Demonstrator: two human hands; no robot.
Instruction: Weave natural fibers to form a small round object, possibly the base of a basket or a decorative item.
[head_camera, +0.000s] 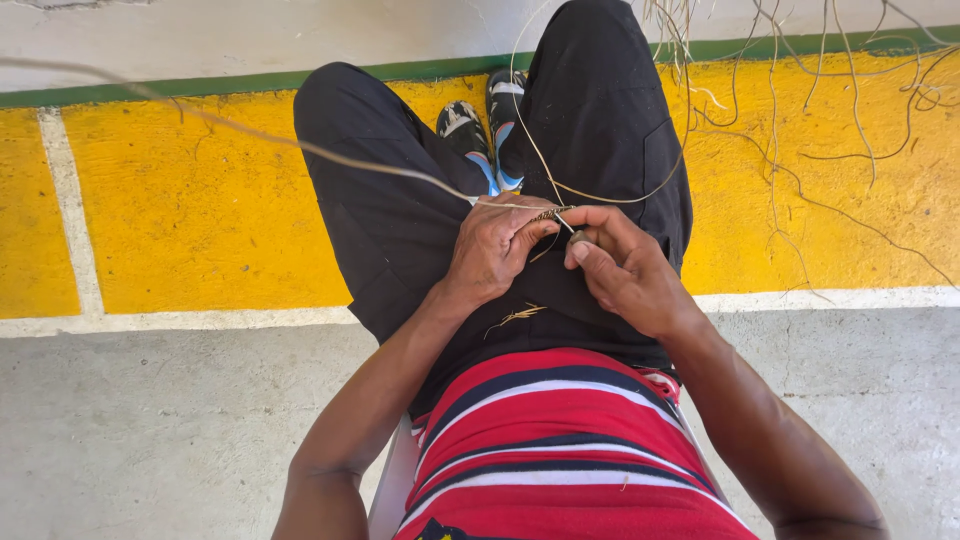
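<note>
Straw strand (548, 214) between both hands' fingers (528, 232), seemingly.

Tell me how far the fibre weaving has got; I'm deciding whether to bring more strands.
Done: only a short woven piece shows between the fingers. In hand: the left hand pinches it, while the right hand grips a small dark tool against it. Left: long loose strands trail away unwoven, more dry fibres lie on the yellow floor.
</note>
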